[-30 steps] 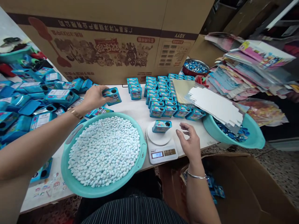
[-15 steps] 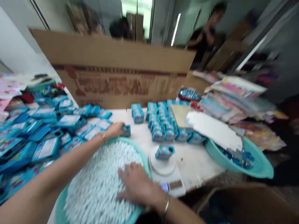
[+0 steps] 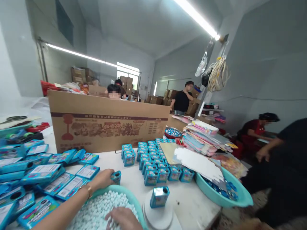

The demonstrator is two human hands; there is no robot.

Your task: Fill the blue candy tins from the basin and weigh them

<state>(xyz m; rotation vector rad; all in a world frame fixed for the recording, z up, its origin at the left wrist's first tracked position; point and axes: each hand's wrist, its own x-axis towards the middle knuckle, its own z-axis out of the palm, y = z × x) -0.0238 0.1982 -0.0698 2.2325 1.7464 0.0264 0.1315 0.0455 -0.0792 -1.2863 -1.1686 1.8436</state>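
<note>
My left hand (image 3: 105,179) is closed around a small blue box (image 3: 116,177) with a round dark opening in its top, just beyond the rim of a turquoise basin (image 3: 128,191). Small pale pellets (image 3: 96,204) fill the basin. Low in the view, my right hand (image 3: 123,218) dips into them with bent fingers drawn together; its fingertips are partly hidden and the frame cuts it off. On a white round-topped scale (image 3: 157,215) to the right stands another blue box (image 3: 159,196), its round hole facing up.
Many blue boxes (image 3: 43,174) lie heaped at the left. Upright blue boxes (image 3: 151,175) stand in rows, with a cardboard panel (image 3: 107,124) behind. A turquoise tub (image 3: 223,199) holds blue pieces under white sheets (image 3: 199,164). Several people are farther back and at right.
The head view has tilted up, so the hands appear lower. My right hand has gone from spread fingers on the pellets to bent ones. My left hand still holds the box.
</note>
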